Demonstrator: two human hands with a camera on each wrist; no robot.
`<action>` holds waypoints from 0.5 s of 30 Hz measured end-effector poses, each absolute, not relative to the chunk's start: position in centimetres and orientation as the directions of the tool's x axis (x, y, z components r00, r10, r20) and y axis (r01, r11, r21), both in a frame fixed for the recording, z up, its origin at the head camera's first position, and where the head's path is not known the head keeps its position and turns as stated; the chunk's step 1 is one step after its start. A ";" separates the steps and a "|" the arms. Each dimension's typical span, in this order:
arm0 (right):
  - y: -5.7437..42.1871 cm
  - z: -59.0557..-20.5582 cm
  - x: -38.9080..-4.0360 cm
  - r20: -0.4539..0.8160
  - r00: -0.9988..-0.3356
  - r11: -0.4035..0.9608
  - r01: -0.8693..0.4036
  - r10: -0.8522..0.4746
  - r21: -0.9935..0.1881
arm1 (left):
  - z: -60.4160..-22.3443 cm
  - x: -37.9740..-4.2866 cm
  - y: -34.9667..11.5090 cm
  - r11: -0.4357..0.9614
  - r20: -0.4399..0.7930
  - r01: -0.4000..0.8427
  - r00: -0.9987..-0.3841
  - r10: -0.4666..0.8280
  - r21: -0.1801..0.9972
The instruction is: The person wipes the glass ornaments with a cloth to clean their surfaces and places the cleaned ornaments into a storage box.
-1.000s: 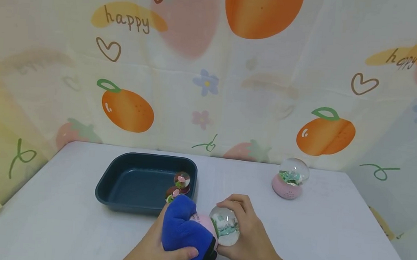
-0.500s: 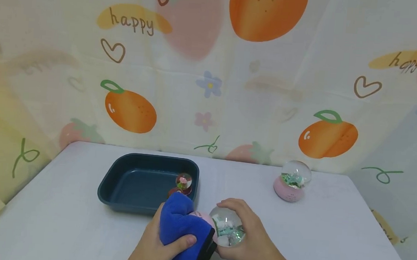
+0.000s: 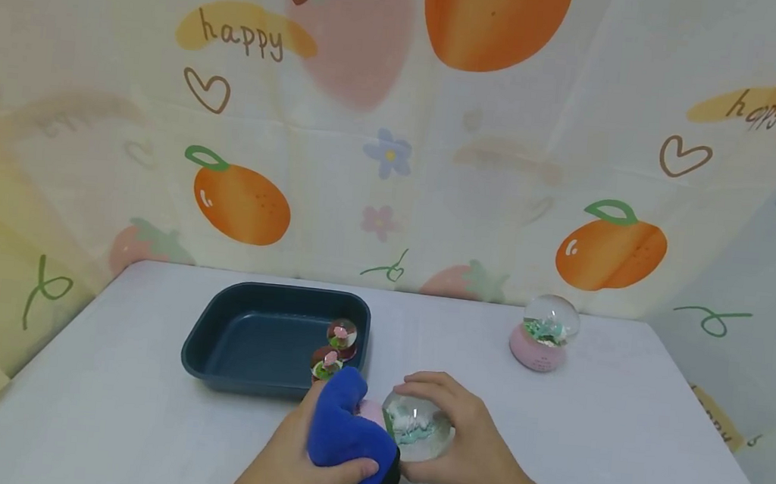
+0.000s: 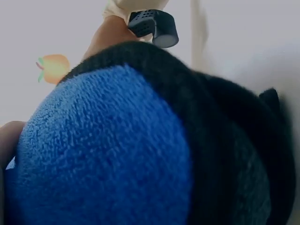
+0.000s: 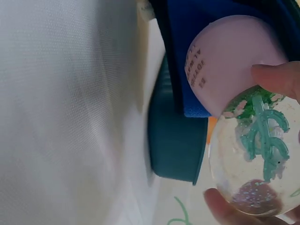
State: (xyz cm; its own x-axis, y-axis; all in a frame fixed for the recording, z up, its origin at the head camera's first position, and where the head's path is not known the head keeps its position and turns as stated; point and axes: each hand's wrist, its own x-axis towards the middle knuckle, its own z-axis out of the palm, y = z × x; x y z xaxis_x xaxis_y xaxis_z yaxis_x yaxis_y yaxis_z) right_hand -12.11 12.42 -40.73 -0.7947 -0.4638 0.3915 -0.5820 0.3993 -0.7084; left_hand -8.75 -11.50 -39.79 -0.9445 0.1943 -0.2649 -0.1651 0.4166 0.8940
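Observation:
My left hand (image 3: 299,451) grips a blue cloth (image 3: 347,451) with a black edge, wrapped about the pink base of a snow globe (image 3: 417,427). The thumb presses the cloth from the near side. My right hand (image 3: 474,446) holds the clear ball of that globe, fingers above and thumb below, and the globe lies tipped on its side. In the right wrist view the pink base (image 5: 229,61) carries dark lettering, and a teal cactus figure (image 5: 267,140) shows inside the ball. The cloth (image 4: 108,145) fills most of the left wrist view and hides the left fingers.
A dark teal tray (image 3: 241,375) stands behind my left hand, with two small globes (image 3: 342,336) at its right end. Another pink-based snow globe (image 3: 541,338) stands upright at the back right of the white table (image 3: 618,442). A printed curtain (image 3: 337,192) hangs behind.
The cloth and the globe's base turn slightly against each other, and less of the pink base shows in the head view. Both hands stay nearly in place. The head view shifts a little.

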 end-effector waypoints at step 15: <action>12.3 -40.0 -11.6 0.554 -0.659 0.372 -0.748 -0.509 -0.549 | -39.6 -8.5 -11.5 0.329 0.075 0.080 -0.997 0.030 0.941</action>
